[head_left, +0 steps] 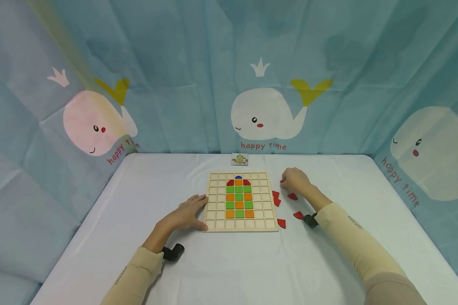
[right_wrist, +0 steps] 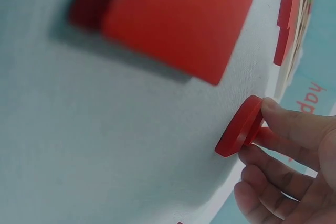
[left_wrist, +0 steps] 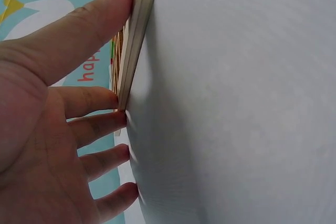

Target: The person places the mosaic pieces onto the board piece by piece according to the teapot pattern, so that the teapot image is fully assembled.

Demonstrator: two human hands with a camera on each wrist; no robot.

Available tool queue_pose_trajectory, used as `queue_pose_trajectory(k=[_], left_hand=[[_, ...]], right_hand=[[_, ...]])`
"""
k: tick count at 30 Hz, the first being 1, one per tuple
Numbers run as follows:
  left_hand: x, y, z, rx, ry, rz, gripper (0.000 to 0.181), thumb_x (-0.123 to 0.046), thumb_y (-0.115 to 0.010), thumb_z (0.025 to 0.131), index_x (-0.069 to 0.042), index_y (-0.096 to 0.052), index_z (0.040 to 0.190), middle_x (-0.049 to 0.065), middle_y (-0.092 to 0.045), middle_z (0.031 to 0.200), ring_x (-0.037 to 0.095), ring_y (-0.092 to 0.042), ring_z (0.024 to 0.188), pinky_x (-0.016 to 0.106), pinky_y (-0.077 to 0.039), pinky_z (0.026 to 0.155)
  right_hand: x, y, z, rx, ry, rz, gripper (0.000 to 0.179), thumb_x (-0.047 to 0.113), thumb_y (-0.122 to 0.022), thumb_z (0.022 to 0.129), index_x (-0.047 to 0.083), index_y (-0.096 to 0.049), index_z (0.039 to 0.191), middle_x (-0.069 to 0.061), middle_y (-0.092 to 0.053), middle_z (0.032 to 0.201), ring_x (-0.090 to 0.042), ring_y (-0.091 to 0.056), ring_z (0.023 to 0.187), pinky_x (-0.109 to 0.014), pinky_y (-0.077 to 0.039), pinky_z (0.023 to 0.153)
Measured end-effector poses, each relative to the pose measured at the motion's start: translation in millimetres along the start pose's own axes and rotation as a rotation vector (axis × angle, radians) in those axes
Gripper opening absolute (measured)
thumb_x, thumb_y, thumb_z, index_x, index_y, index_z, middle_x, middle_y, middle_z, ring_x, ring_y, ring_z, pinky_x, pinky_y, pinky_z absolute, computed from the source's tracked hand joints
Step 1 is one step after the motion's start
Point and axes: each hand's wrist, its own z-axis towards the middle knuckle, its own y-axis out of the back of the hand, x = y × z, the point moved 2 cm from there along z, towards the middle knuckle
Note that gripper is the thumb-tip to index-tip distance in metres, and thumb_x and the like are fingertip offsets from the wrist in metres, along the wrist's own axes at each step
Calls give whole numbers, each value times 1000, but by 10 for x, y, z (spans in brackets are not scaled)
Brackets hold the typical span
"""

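Observation:
A wooden grid board (head_left: pixel 259 207) lies on the white table, holding a figure of orange, green, red and blue tiles (head_left: pixel 239 199). My left hand (head_left: pixel 185 213) rests at its left edge with fingers spread; in the left wrist view the thumb (left_wrist: pixel 89 24) lies along the board's rim. Right of the board, my right hand (head_left: pixel 297 181) pinches a red quarter-round tile (right_wrist: pixel 239 127) between thumb and fingertips. The tile stands on edge, low over the cloth. A second red edge shows behind it, partly hidden by the fingers.
Several loose red tiles lie between the board and my right forearm, among them a pair (head_left: pixel 276 199) against the board's right edge and one tile (head_left: pixel 292 196) below my hand. A small picture card (head_left: pixel 239 159) lies behind the board. A whale-print curtain (head_left: pixel 175 106) hangs behind.

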Motion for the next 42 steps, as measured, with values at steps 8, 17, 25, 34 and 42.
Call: queue_pose_trajectory(k=[8, 17, 25, 34, 42], left_hand=[[7, 2, 19, 0, 0, 2, 99, -29, -86, 71, -2, -34, 150, 16, -28, 160, 40, -18, 149, 62, -19, 117], [-6, 14, 25, 5, 1, 2, 99, -30, -86, 71, -2, -34, 150, 16, -27, 160, 40, -18, 149, 61, -19, 118], [10, -12, 11, 7, 8, -10, 99, -31, -86, 71, -2, -34, 150, 15, -28, 160, 40, -18, 149, 61, -19, 118], [11, -8, -8, -11, -4, -5, 99, -31, -86, 71, -2, -35, 150, 16, -30, 159, 40, -20, 149, 61, -21, 117], [10, 11, -27, -20, 3, -41, 98, -29, -87, 70, -3, -37, 149, 16, -32, 158, 41, -21, 148, 64, -19, 116]], right_hand=[[19, 16, -5, 18, -20, -11, 15, 17, -73, 86, 3, -74, 89, -6, -64, 71, -19, -55, 67, -26, -46, 58], [-7, 23, -12, 22, 1, -3, 14, 16, -73, 86, 3, -73, 91, -6, -67, 77, -19, -56, 68, -28, -48, 61], [41, 7, -32, 17, 30, -3, 24, 15, -72, 85, 1, -73, 105, -11, -71, 96, -21, -59, 79, -34, -55, 72], [258, 40, -14, -30, 150, -1, 23, 17, -71, 86, 3, -74, 104, -9, -71, 97, -21, -58, 86, -39, -55, 83], [615, 32, -2, -30, 250, -29, 24, 20, -74, 86, 7, -74, 106, -7, -70, 100, -20, -57, 89, -36, -55, 87]])
